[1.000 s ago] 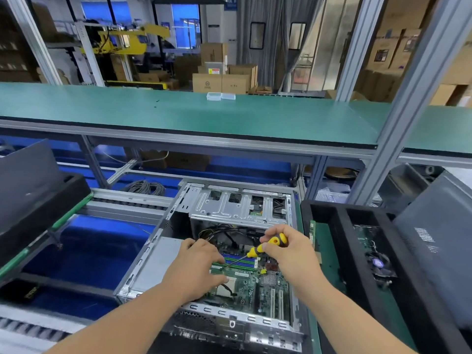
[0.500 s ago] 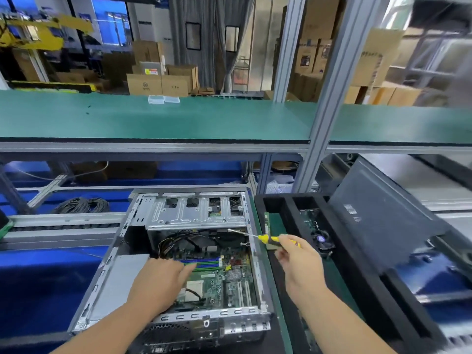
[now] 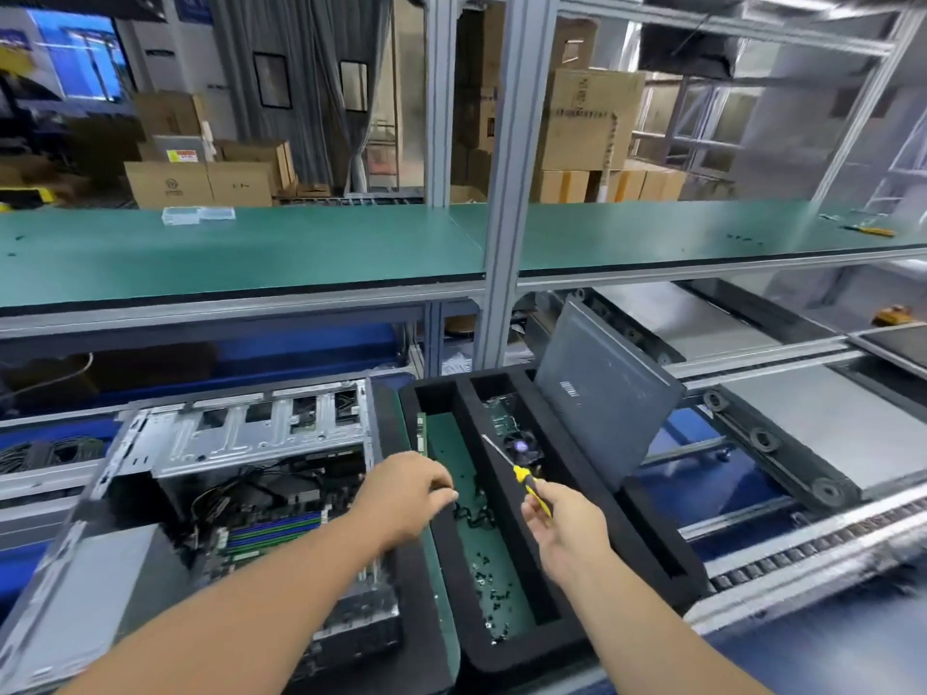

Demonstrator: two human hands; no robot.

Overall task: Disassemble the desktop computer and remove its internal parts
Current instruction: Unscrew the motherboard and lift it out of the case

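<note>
The open desktop case (image 3: 125,494) lies at the lower left, its motherboard (image 3: 271,534) and silver drive cage (image 3: 261,428) exposed. Right of it stands a black foam tray (image 3: 501,659). Loose screws (image 3: 489,584) lie on the green floor of its left slot, and a fan card (image 3: 519,448) sits in the middle slot. My left hand (image 3: 406,494) hovers over the left slot, fingertips pinched on something tiny, seemingly a screw. My right hand (image 3: 567,534) grips a yellow-and-black screwdriver (image 3: 529,486) above the tray, its shaft pointing up and left.
A grey side panel (image 3: 602,393) leans in the tray's right slot. A green shelf (image 3: 251,248) and an aluminium post (image 3: 501,243) rise behind. A roller conveyor (image 3: 802,443) runs along the right. A cable coil (image 3: 45,453) lies far left. A green card (image 3: 421,433) stands against the tray's left wall.
My left hand has left the motherboard and moved right over the tray's left slot. My right hand carried the screwdriver from the case over the tray. My view swung right.
</note>
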